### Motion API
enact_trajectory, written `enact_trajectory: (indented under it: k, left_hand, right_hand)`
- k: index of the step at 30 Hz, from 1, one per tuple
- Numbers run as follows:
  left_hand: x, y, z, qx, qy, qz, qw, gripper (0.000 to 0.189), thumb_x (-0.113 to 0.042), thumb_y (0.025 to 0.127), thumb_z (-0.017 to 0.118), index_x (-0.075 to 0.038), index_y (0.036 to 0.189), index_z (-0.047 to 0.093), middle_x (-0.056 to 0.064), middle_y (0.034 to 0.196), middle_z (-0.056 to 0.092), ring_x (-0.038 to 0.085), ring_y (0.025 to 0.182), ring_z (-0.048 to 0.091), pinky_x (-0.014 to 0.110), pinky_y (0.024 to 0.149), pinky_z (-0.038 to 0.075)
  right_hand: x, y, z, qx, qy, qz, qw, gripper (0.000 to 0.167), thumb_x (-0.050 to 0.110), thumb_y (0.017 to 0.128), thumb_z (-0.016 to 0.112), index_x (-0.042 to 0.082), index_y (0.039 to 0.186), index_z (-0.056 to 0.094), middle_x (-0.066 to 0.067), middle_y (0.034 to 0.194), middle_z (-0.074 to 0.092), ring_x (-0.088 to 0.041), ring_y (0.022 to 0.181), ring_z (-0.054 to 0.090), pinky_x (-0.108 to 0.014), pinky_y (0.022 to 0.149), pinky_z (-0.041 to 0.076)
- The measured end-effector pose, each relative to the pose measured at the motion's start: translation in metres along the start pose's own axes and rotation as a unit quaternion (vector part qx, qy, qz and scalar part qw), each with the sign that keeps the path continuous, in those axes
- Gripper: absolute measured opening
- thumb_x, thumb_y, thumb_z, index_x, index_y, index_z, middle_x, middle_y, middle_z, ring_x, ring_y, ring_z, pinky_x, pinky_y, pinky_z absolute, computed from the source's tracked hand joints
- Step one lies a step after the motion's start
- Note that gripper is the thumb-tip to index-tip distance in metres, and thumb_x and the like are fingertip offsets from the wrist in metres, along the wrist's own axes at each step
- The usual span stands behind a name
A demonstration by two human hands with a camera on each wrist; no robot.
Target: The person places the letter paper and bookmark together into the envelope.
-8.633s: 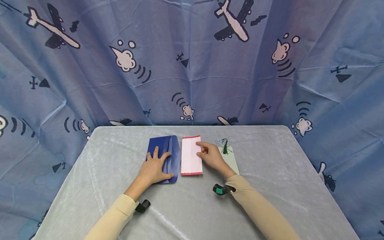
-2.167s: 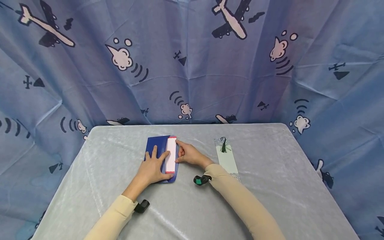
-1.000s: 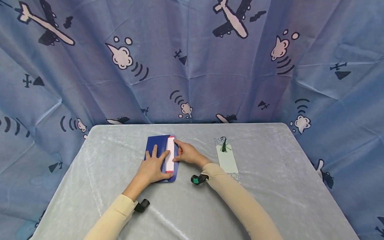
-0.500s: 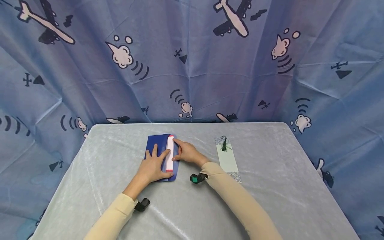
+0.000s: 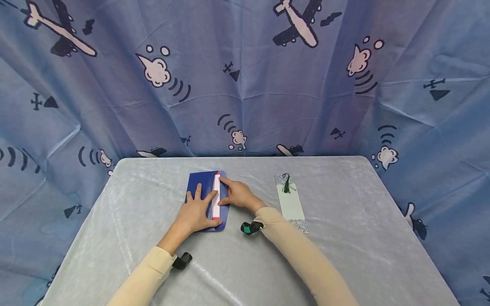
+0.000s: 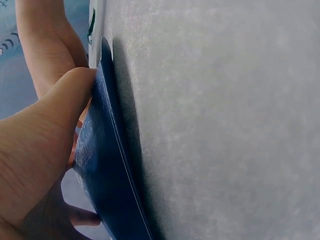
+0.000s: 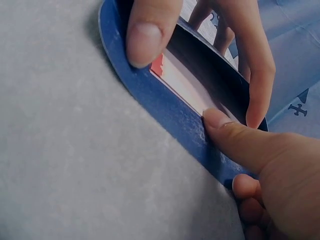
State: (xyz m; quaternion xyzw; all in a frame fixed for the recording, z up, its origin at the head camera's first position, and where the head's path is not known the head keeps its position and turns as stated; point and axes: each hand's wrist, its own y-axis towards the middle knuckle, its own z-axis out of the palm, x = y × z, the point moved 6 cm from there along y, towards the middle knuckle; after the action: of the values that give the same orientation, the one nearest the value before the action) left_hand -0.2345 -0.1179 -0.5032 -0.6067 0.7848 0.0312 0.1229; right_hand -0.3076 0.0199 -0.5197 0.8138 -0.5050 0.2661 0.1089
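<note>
A blue envelope [image 5: 199,178] lies on the table with its flap to the right. My left hand [image 5: 194,212] rests spread on it. In the right wrist view the left thumb presses the flap [image 7: 165,117], and the left index finger is at the far edge of the gaping mouth. A white card with red ends [image 5: 216,206] sits partly inside, a narrow strip showing. My right hand [image 5: 239,194] touches the card's right edge with index finger and thumb, the thumb straight and the other fingers curled under.
A pale green bookmark [image 5: 292,204] with a dark green tassel [image 5: 286,185] lies on the table right of the hands, near the right forearm. The grey cloth-covered table [image 5: 344,204] ends at the back against a blue airplane-print curtain [image 5: 260,93].
The white card, first flat between envelope and bookmark, has moved left into the envelope, its visible strip narrowing. My right hand has moved left with it. The left hand has stayed on the envelope.
</note>
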Motion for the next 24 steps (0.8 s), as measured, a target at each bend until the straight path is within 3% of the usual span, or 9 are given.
enact_trajectory:
  k: [3,6,9,13,24]
  left_hand:
    - [0.0000,0.0000,0.0000,0.000,0.002,0.000,1.0000,0.098,-0.066,0.071,0.077,-0.027,0.152,0.039,0.034,0.159,0.021,0.068,0.133,0.033,0.070,0.091,0.048]
    - [-0.0005,0.0002,-0.0013,-0.005,0.002,0.003,1.0000,0.098,-0.066,0.071,0.077,-0.027,0.152,0.039,0.034,0.159,0.022,0.068,0.133,0.034,0.069,0.090,0.049]
    - [-0.0007,0.0005,-0.0022,-0.005,0.001,0.003,1.0000,0.098,-0.066,0.071,0.077,-0.027,0.152,0.039,0.033,0.159,0.021,0.067,0.134,0.033,0.069,0.090,0.049]
    - [-0.0005,0.0003,-0.0015,-0.005,0.003,0.003,1.0000,0.098,-0.066,0.070,0.077,-0.027,0.152,0.040,0.034,0.159,0.022,0.067,0.134,0.033,0.069,0.090,0.049]
    - [-0.0012,-0.0001,-0.0005,-0.014,0.007,0.011,0.9998,0.099,-0.067,0.068,0.078,-0.028,0.151,0.040,0.035,0.158,0.024,0.068,0.132,0.034,0.069,0.086,0.050]
  right_hand:
    - [0.0006,0.0010,0.0015,-0.004,-0.019,-0.003,0.9998,0.094,0.044,0.074,0.085,0.017,0.152,0.040,0.007,0.066,0.055,-0.006,0.061,0.050,-0.024,0.065,0.042]
    - [0.0014,0.0013,0.0024,-0.007,-0.034,-0.001,0.9994,0.093,0.047,0.074,0.083,0.020,0.152,0.040,0.000,0.074,0.064,-0.013,0.071,0.059,-0.032,0.079,0.049]
    - [0.0025,0.0011,0.0023,-0.011,-0.041,0.004,0.9991,0.093,0.050,0.074,0.083,0.021,0.152,0.041,-0.009,0.107,0.074,-0.023,0.098,0.068,-0.043,0.096,0.049]
    - [0.0033,0.0009,0.0033,-0.008,-0.041,0.015,0.9990,0.096,0.053,0.073,0.082,0.021,0.153,0.039,-0.013,0.143,0.059,-0.031,0.127,0.060,-0.051,0.106,0.043]
    - [0.0058,-0.0008,0.0043,-0.013,-0.057,0.028,0.9979,0.097,0.057,0.072,0.081,0.024,0.153,0.039,-0.012,0.143,0.059,-0.034,0.126,0.060,-0.052,0.105,0.042]
